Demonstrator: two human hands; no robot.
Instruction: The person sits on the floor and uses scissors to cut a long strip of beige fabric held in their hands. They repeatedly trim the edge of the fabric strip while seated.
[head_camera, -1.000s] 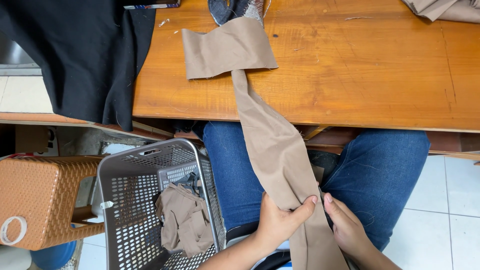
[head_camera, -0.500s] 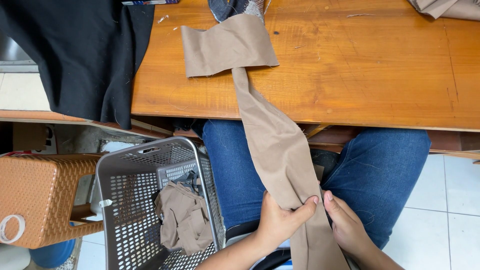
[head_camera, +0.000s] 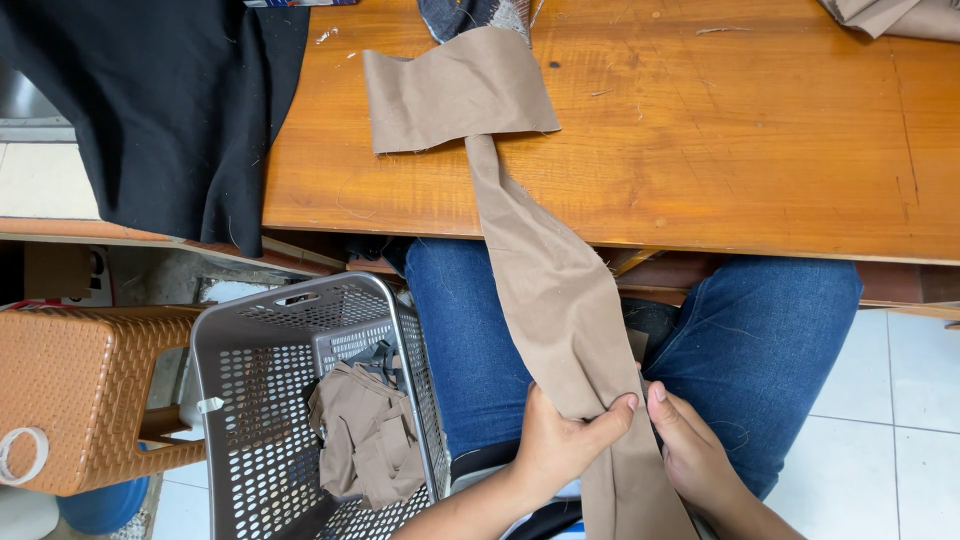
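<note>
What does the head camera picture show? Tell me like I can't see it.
Two hands, left hand and right hand, pinch a long tan fabric strip trailing from a wooden table across blue-jeaned legs. A grey plastic basket holding tan scraps stands nearby.

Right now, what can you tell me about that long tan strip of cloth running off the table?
The tan fabric strip looks like thin woven cloth with raw edges. Its wide, folded end lies flat on the wooden table; a narrower length drops over the table's edge and across the blue-jeaned lap. Down there the left hand pinches it with the thumb on top, and the right hand touches its other edge.
</note>
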